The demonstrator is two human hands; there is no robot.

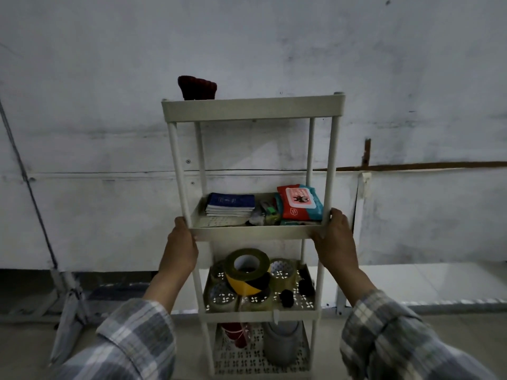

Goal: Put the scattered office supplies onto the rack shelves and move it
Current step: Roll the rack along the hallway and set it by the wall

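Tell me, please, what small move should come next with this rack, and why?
Probably lift the rack straight up and keep it level. The left hand and right hand grip the two ends of its second shelf, things sit on every shelf, and the loose tape rolls could slide if it tilts.

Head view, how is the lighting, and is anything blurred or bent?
Head view: dim overall, the wall grey and murky; bright specks show through the perforated shelf around the yellow-and-black tape roll; the wide angle makes the rack taper downward; the plaid sleeves at the bottom look soft.
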